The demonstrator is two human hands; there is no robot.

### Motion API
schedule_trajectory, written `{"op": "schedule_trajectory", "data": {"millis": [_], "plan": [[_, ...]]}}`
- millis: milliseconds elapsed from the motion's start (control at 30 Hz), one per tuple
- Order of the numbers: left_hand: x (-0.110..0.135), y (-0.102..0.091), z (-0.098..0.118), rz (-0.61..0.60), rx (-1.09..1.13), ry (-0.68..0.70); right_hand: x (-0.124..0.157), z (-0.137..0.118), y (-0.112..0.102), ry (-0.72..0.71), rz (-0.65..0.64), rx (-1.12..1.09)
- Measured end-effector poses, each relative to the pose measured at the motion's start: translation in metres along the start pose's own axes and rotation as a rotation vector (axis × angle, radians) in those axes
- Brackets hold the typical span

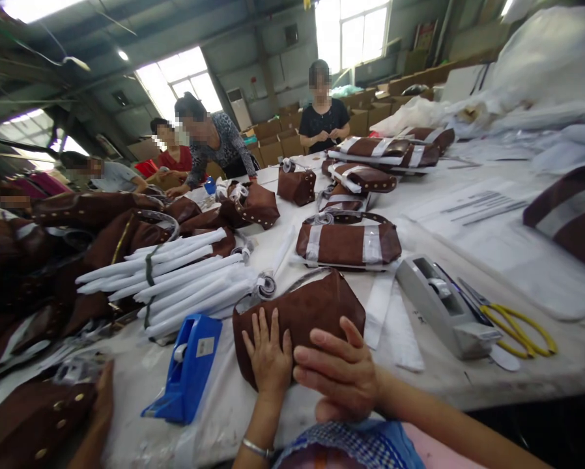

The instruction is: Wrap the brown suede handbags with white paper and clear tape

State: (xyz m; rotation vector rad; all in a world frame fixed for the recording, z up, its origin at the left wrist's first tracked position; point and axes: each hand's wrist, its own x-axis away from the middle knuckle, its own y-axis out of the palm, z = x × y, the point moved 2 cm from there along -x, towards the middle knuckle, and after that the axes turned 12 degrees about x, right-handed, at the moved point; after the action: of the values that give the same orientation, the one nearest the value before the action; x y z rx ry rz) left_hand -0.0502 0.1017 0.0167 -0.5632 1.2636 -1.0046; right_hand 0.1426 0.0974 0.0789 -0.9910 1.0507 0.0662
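A brown leather bag (299, 312) lies on the white table (468, 384) right in front of me. My left hand (269, 357) rests flat on its near side with the fingers stretched out. Beside it, my right hand (339, 374) lies over the bag's near right corner with the fingers stretched sideways to the left, thumb tucked beneath, holding nothing I can see. A white paper strip (378, 306) lies just right of the bag.
A blue tape dispenser (189, 368) stands to the left, a grey tape dispenser (443, 306) and yellow-handled scissors (514, 322) to the right. Rolled white paper (185, 280) lies behind. More brown bags (347, 242) cover the table. Several people work at the far side.
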Motion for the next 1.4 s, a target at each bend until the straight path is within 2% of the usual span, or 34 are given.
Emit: {"op": "schedule_trajectory", "data": {"millis": [67, 133, 200, 400, 633, 733, 833, 967, 1033, 1100, 1167, 1233, 1333, 1400], "plan": [[0.000, 0.000, 0.001, 0.021, 0.013, -0.004, 0.015, 0.005, 0.020, 0.007, -0.050, 0.032], [-0.001, 0.001, 0.003, 0.034, 0.029, 0.008, 0.026, 0.013, 0.041, 0.110, -0.199, 0.069], [-0.001, 0.002, 0.004, 0.035, 0.039, 0.015, 0.028, 0.018, 0.050, 0.177, -0.299, 0.080], [0.000, 0.005, 0.002, 0.029, 0.055, 0.007, 0.006, 0.010, 0.029, 0.192, -0.268, 0.062], [0.001, -0.002, 0.005, 0.058, 0.085, 0.070, 0.036, 0.021, 0.066, 0.189, -0.366, 0.061], [0.009, -0.006, 0.014, 0.010, 0.135, 0.209, 0.041, 0.022, 0.069, 0.183, -0.355, 0.042], [0.020, -0.003, 0.024, -0.112, 0.144, 0.368, 0.040, 0.022, 0.065, 0.171, -0.352, 0.005], [0.028, 0.004, 0.025, -0.149, 0.092, 0.369, 0.015, 0.025, 0.040, 0.173, -0.378, -0.066], [0.028, 0.006, 0.025, -0.157, 0.090, 0.354, -0.007, 0.027, 0.016, 0.217, -0.293, -0.072], [0.028, 0.007, 0.024, -0.155, 0.100, 0.339, -0.026, 0.030, -0.006, 0.274, -0.129, -0.034], [0.028, 0.007, 0.024, -0.152, 0.111, 0.331, -0.032, 0.030, -0.013, 0.261, -0.033, 0.008], [0.028, 0.007, 0.024, -0.148, 0.121, 0.340, -0.022, 0.029, 0.002, 0.200, -0.075, 0.036], [0.029, 0.008, 0.024, -0.137, 0.131, 0.355, 0.008, 0.030, 0.042, 0.185, -0.288, 0.067], [0.029, 0.008, 0.024, -0.124, 0.140, 0.360, 0.024, 0.032, 0.059, 0.204, -0.384, 0.054]]}}
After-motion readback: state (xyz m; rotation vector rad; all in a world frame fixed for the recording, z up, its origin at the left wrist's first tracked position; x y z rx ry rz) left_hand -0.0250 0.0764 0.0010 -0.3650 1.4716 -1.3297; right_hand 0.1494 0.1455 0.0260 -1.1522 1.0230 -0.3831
